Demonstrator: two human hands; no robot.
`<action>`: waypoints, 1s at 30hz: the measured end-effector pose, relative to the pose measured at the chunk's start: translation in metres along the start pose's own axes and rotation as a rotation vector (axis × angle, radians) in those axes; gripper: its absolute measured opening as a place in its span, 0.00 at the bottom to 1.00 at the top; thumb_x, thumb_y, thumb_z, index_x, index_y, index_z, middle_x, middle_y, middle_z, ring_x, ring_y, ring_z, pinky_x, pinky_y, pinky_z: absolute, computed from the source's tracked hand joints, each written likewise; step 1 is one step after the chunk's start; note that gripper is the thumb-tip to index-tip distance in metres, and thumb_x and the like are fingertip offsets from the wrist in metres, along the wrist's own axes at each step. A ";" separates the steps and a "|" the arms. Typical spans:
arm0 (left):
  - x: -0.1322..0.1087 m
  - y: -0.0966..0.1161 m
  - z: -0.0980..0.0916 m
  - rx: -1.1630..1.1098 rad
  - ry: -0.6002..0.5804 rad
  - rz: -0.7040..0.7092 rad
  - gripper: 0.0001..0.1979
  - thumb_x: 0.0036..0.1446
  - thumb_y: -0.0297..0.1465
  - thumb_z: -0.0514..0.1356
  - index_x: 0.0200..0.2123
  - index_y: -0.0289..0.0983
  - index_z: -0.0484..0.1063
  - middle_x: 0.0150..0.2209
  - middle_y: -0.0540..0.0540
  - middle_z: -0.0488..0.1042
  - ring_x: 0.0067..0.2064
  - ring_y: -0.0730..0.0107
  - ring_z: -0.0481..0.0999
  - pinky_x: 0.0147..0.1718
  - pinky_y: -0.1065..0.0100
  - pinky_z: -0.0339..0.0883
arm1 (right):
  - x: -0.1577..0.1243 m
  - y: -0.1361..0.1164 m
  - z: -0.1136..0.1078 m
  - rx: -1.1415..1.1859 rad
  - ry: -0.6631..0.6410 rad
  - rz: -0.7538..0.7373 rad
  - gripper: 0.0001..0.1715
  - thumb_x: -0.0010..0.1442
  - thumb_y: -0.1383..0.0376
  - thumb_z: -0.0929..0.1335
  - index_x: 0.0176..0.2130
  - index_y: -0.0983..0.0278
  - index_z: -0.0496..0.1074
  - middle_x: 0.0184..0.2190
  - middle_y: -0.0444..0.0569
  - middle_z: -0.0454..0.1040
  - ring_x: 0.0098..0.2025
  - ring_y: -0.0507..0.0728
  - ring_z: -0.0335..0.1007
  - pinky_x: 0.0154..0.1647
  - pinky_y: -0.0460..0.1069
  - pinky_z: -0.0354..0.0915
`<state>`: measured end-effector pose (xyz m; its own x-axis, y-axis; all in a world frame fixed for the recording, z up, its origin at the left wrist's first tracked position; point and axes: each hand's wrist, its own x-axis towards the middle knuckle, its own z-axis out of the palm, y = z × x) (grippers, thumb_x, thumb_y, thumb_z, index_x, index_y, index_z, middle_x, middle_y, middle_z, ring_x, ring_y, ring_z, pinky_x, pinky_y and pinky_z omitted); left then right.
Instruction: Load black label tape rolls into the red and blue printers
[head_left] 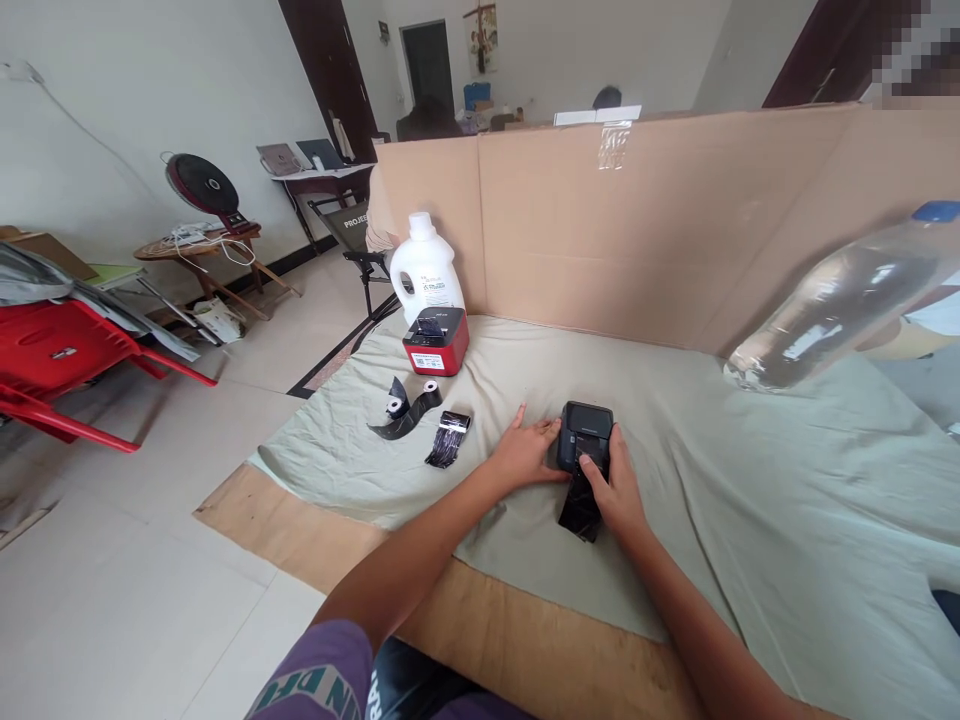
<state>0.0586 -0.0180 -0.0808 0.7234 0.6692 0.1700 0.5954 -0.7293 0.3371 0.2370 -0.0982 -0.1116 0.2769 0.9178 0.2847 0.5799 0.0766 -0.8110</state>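
A small black printer (586,428) sits on the pale green cloth (750,520) in front of me, with a dark strip of paper (579,512) hanging out of its front. My left hand (525,450) lies flat beside the printer's left side, fingers spread and touching it. My right hand (613,485) rests on the printer's right side, thumb pressing on the dark strip near the slot. Left of my hands lie a short black paper roll (450,437) and a curled black strip with two white-cored rolls (407,406).
A red and black printer (436,343) and a white detergent jug (424,268) stand at the back left. A cardboard wall (675,220) runs behind the cloth. A clear plastic bottle (847,300) leans at the right. Red chair (67,360) on the floor at left.
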 end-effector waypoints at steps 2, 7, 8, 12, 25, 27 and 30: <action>0.000 0.000 0.000 -0.010 0.001 -0.006 0.48 0.52 0.54 0.63 0.68 0.35 0.54 0.65 0.33 0.65 0.65 0.54 0.65 0.70 0.49 0.23 | 0.000 0.001 0.001 0.008 -0.002 0.001 0.51 0.63 0.44 0.62 0.72 0.68 0.43 0.71 0.62 0.47 0.73 0.67 0.42 0.70 0.66 0.46; -0.001 -0.002 0.001 -0.109 0.023 -0.033 0.48 0.49 0.53 0.66 0.68 0.40 0.55 0.65 0.37 0.65 0.65 0.55 0.65 0.70 0.49 0.24 | 0.000 0.004 0.003 0.034 0.016 0.023 0.51 0.63 0.44 0.62 0.72 0.67 0.45 0.71 0.62 0.48 0.72 0.67 0.43 0.70 0.66 0.46; -0.002 -0.003 0.003 -0.130 0.035 -0.034 0.48 0.49 0.53 0.66 0.68 0.41 0.55 0.65 0.38 0.65 0.65 0.55 0.65 0.70 0.49 0.24 | 0.000 0.005 0.003 0.038 0.022 0.020 0.50 0.63 0.44 0.62 0.72 0.67 0.45 0.71 0.62 0.48 0.72 0.67 0.44 0.70 0.66 0.46; -0.003 -0.004 0.007 -0.178 0.069 -0.029 0.50 0.46 0.52 0.68 0.68 0.40 0.55 0.65 0.37 0.65 0.66 0.53 0.65 0.70 0.48 0.26 | 0.001 0.009 0.006 0.037 0.052 -0.001 0.48 0.64 0.46 0.62 0.71 0.68 0.46 0.70 0.63 0.50 0.72 0.67 0.45 0.70 0.66 0.47; -0.004 -0.001 0.005 -0.160 0.073 -0.039 0.50 0.46 0.50 0.68 0.68 0.40 0.54 0.65 0.39 0.65 0.66 0.54 0.64 0.70 0.47 0.32 | 0.002 0.013 0.006 0.033 0.068 -0.033 0.44 0.64 0.49 0.63 0.70 0.66 0.49 0.69 0.62 0.54 0.70 0.67 0.50 0.69 0.67 0.49; -0.005 0.001 0.004 -0.148 0.067 -0.051 0.49 0.46 0.50 0.68 0.67 0.41 0.55 0.64 0.39 0.66 0.65 0.54 0.65 0.70 0.47 0.33 | 0.002 0.013 0.006 0.037 0.074 -0.034 0.43 0.64 0.50 0.63 0.70 0.65 0.49 0.69 0.61 0.55 0.70 0.67 0.51 0.69 0.68 0.49; -0.007 0.002 0.003 -0.140 0.083 -0.048 0.48 0.47 0.49 0.68 0.67 0.41 0.55 0.64 0.39 0.66 0.65 0.55 0.65 0.70 0.48 0.34 | 0.003 0.012 0.006 0.041 0.074 -0.030 0.43 0.64 0.50 0.63 0.70 0.65 0.50 0.69 0.61 0.55 0.70 0.67 0.51 0.69 0.67 0.49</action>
<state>0.0564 -0.0248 -0.0843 0.6602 0.7167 0.2245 0.5702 -0.6729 0.4714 0.2406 -0.0924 -0.1239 0.3166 0.8834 0.3455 0.5575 0.1214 -0.8213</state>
